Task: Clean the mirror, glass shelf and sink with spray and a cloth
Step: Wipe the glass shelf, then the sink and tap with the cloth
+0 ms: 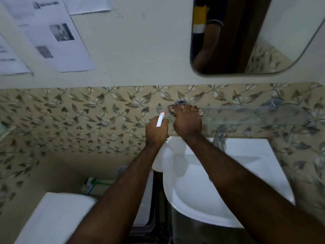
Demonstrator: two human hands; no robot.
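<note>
Head view: the glass shelf (255, 115) is seen on the wall above the sink (202, 194), its long axis running left to right. The patterned cloth (197, 110) is bunched under the right hand (187, 121) and gripped against the shelf's left end, above the sink's back-left corner. The spray bottle (160, 120) is clasped at the neck by the left hand (156, 132), over the sink's left rim. Its long axis is held roughly upright, and the red nozzle is aimed up at the wall, just left of the shelf.

Trouble can be expected if the trigger is squeezed now, since the tiles would be wetted instead of the glass. The glass could be strained if the shelf's end is leaned on too heavily.
</note>
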